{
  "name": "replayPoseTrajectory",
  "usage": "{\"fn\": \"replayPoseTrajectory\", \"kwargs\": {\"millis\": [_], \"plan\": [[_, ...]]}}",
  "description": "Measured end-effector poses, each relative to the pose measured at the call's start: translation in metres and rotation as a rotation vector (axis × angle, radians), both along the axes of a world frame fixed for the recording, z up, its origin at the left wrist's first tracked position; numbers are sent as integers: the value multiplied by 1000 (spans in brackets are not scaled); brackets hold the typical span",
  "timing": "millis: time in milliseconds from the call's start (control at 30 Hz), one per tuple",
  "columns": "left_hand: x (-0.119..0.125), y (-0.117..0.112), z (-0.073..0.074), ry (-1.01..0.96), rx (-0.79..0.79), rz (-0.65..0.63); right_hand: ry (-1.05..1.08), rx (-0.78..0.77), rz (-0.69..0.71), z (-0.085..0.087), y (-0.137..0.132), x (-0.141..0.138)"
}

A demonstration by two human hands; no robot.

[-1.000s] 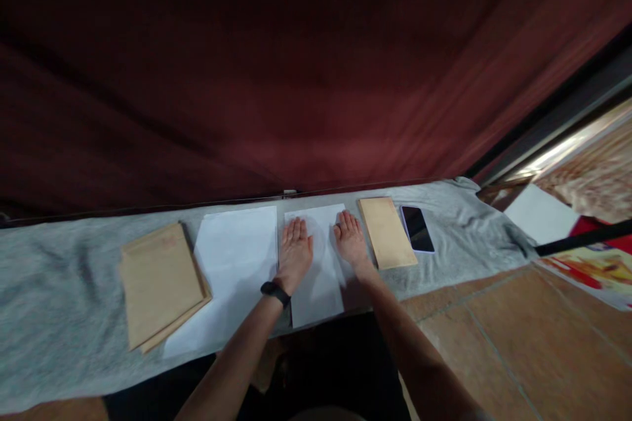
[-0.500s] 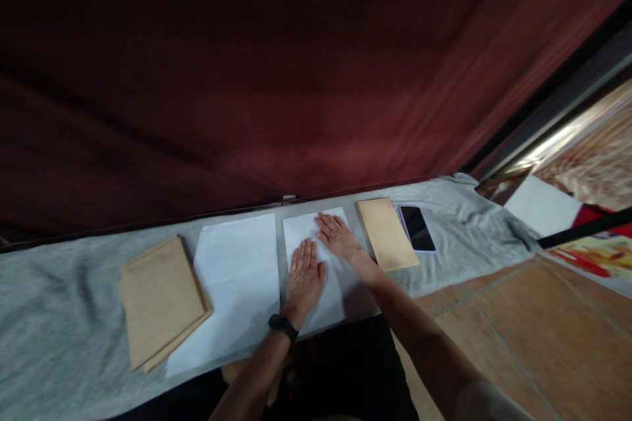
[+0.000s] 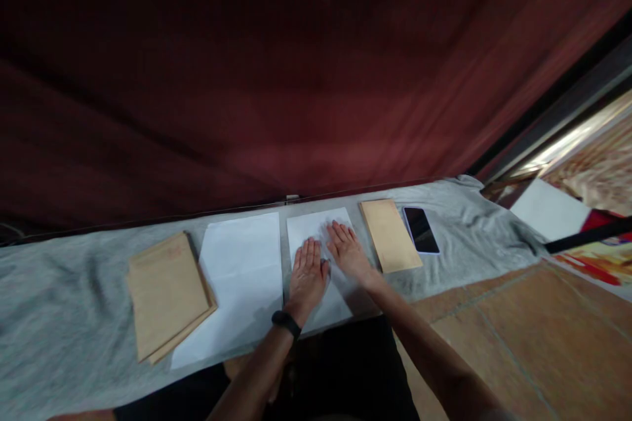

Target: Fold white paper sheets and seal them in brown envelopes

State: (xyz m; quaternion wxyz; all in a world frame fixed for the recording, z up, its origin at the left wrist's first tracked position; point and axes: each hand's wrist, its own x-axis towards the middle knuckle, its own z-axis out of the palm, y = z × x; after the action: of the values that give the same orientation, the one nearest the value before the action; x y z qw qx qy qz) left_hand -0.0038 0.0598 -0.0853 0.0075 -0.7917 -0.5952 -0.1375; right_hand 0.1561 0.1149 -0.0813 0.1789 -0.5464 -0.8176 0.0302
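Note:
A sheet of white paper (image 3: 312,222) lies on the grey cloth between two other piles. My left hand (image 3: 308,276) rests flat on its left part, fingers stretched out and pointing away from me. Flat on the right part is my right hand (image 3: 347,250), its fingers slightly spread. Parts of the sheet are hidden under both hands. To the left, white paper sheets (image 3: 241,276) are partly covered by a pile of brown envelopes (image 3: 170,296). A stack of smaller brown envelopes (image 3: 390,237) lies to the right of my right hand.
A phone (image 3: 421,230) with a dark screen lies right of the small envelopes. Grey cloth (image 3: 464,237) covers the narrow surface. Behind it hangs a dark red curtain (image 3: 296,112). Brown floor tiles (image 3: 533,322) show at the lower right.
My right hand has slid slightly to the right and nearer to me over the white sheet. My left hand stays about where it was. The view has shifted a little.

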Motion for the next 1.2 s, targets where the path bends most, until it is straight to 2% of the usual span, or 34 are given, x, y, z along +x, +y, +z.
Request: {"fn": "replayPoseTrajectory", "kwargs": {"millis": [133, 233, 400, 567, 733, 800, 867, 1067, 1200], "plan": [[1, 3, 0, 7, -11, -3, 10, 6, 35, -7, -55, 11], [3, 15, 0, 2, -25, 21, 8, 15, -16, -8, -73, 16], [1, 49, 2, 12, -19, 42, 28, 32, -48, -1, -76, 14], [-11, 81, 0, 7, 12, 66, 73, 7, -40, 2, -77, 14], [-24, 97, 1, -51, 20, 61, 95, -25, -49, 0, -76, 14], [-24, 90, 3, -58, 5, 78, 95, -28, -47, -1, -75, 14], [-20, 70, 5, -50, -2, 72, 93, -34, -49, -2, -74, 14], [-6, -22, 7, 37, -28, -171, 79, -62, -45, 1, -73, 16], [-8, -57, 11, 72, -26, -281, 72, -62, -40, 1, -73, 17]]}}
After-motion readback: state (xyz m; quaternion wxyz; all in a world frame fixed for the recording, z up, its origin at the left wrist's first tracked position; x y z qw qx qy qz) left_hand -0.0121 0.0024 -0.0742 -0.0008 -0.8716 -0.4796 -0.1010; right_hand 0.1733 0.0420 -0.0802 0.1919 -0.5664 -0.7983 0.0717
